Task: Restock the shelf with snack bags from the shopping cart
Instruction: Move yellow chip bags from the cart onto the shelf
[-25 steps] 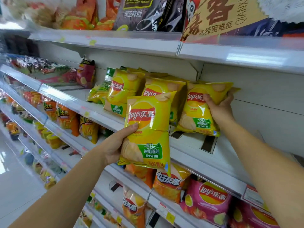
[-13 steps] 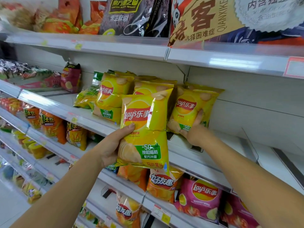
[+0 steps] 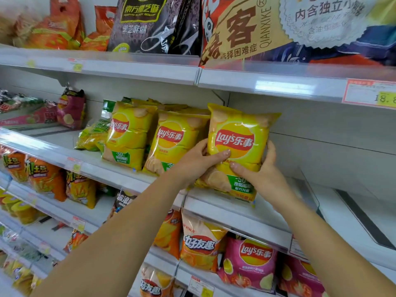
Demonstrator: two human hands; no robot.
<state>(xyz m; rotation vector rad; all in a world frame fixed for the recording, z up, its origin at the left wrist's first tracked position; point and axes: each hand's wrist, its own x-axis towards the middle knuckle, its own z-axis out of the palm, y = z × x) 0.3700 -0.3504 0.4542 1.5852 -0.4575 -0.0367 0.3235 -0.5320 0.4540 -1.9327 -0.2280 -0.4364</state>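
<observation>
"Lay's" — yellow bag [image 3: 237, 146]

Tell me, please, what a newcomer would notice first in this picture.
First, the glossy yellow Lay's crisp bag at the centre, which the left hand and the right hand grip by its lower sides at the white middle shelf. Next, the large beige pack with brown characters on the upper shelf.

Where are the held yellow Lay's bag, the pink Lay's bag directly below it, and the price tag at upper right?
held yellow Lay's bag [image 3: 235, 140]: head view, on its red logo.
pink Lay's bag [image 3: 255, 254]: head view, on its logo.
price tag [image 3: 369, 93]: head view, on its white middle.
</observation>
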